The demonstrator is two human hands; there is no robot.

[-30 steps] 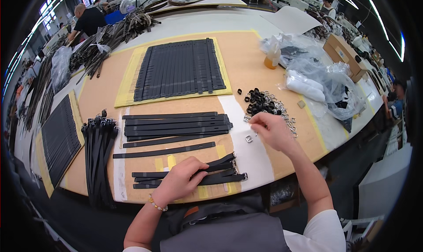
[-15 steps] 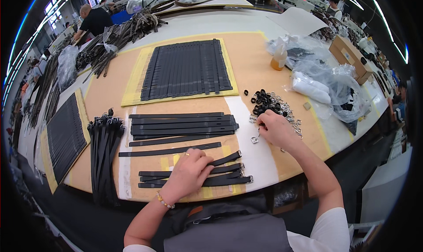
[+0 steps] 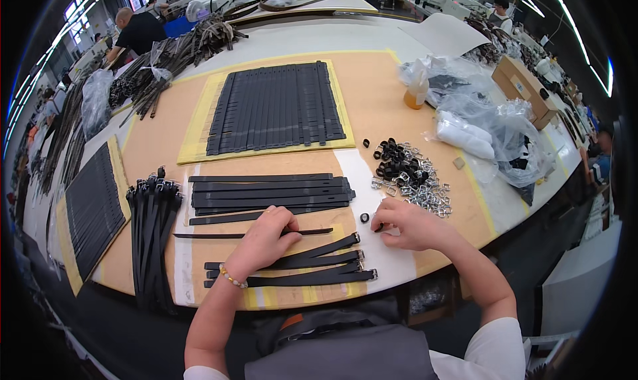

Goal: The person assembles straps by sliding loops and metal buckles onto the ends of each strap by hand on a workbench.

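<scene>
My left hand (image 3: 269, 237) grips a single black strap (image 3: 316, 232) that is turned up on its thin edge. Between the fingertips of my right hand (image 3: 409, 226) is a small dark piece that looks like a black strap loop; the fingers partly hide it. Another black loop (image 3: 364, 217) lies just left of those fingertips. Nearer me, several black straps with silver buckles (image 3: 325, 275) lie side by side. Beyond my left hand, plain black straps (image 3: 269, 192) are laid out in a stack. Past my right hand are loose black loops (image 3: 399, 157) and a heap of silver buckles (image 3: 428, 197).
A bundle of buckled straps (image 3: 153, 234) hangs over the front edge at left. Yellow-edged boards (image 3: 189, 130) carry rows of black straps. At right are an amber bottle (image 3: 416, 91), plastic bags (image 3: 498, 124) and a cardboard box (image 3: 522, 87). Other people work farther off.
My left hand has moved away from the buckled straps and taken the single strap, tipping it on edge. My right hand has drawn nearer me from the heap; a black loop now lies beside it.
</scene>
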